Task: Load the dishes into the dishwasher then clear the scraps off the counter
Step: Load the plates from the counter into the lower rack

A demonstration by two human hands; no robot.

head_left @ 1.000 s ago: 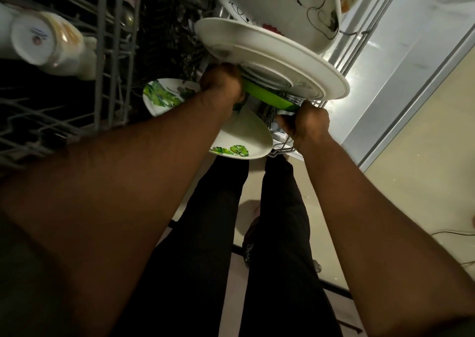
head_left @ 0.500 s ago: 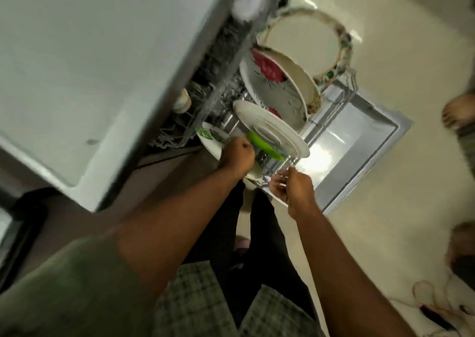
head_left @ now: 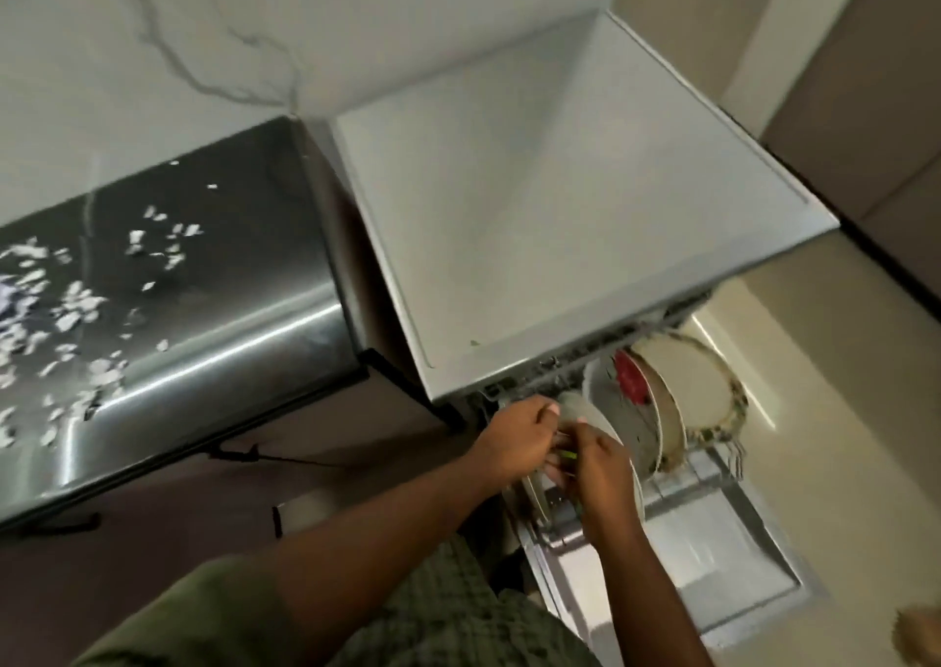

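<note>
The counter (head_left: 168, 310), strewn with scraps (head_left: 76, 305), has come into view. In the dishwasher (head_left: 560, 238), plates (head_left: 662, 401) stand beyond the grip. Left hand (head_left: 519, 437) and right hand (head_left: 601, 473) now meet, fingers curled; contents cannot be told.

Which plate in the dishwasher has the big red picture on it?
The middle plate of the standing row: it shows a red patch near its top. The plain white plate by the hands has none, and the farthest plate has only a patterned rim.
</note>
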